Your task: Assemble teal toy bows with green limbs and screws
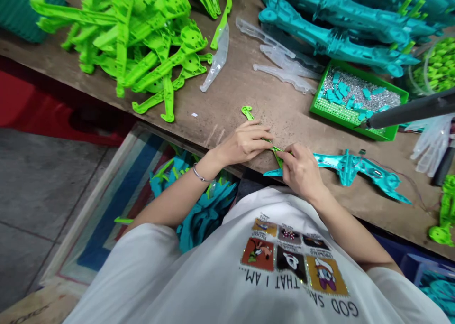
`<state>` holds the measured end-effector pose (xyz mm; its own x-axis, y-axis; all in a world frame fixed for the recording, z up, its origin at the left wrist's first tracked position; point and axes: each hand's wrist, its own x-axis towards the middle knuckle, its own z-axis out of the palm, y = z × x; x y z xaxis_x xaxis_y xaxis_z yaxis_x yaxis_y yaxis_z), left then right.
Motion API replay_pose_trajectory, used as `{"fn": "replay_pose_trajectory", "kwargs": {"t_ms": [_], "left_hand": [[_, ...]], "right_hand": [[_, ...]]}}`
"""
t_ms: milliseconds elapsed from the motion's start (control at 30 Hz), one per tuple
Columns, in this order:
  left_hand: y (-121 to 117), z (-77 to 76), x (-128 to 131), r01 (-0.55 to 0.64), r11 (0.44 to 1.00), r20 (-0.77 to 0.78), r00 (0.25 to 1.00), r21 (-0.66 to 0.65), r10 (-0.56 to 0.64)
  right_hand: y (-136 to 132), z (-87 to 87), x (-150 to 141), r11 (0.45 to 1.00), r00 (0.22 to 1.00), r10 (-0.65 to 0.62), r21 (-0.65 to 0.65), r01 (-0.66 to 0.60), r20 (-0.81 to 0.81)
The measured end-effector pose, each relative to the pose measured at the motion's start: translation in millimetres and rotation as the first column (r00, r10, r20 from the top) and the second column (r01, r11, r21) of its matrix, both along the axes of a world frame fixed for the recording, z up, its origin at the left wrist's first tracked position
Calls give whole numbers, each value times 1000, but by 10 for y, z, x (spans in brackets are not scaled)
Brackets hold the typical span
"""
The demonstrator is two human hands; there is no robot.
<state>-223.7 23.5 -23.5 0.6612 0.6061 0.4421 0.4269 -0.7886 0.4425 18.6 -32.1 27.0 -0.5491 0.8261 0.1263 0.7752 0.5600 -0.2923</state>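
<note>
A narrow bright-green plastic part (248, 113) runs slantwise beneath my hands near the table's front edge. My left hand (243, 144) is closed over its middle, with the fingers laid across it. At its nearer end, the fingers of my right hand (302, 171) are pinched on the green part; whether they also hold something small is hidden. Under and beside the right hand lies a long teal plastic shell (346, 167) with thin wires at its right end. Part of that shell is covered by the hand.
Green plastic parts (142, 39) are heaped at the back left. Clear plastic pieces (284, 63) lie mid-table, before stacked teal shells (330, 25). A green tray (394, 132) holds screws and small teal pieces. A dark rod (408, 110) juts in from the right. Green parts fill a tub (417, 72).
</note>
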Motion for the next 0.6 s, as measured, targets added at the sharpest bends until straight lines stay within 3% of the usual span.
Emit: {"fn": "replay_pose_trajectory", "kwargs": {"t_ms": [333,467,600], "left_hand": [[-62,-9,-58,119,978,-96,990,172,-103],[-79,19,-17,92,954,-138,989,285,-54],[-94,35,18,61,947,-163,987,314,-10]], "right_hand": [[15,-110,28,993,981,-106,-63,96,-165],[14,-89,45,990,971,-134,-66,123,-197],[-2,-35,63,988,966,-155,-53,147,-208]]}}
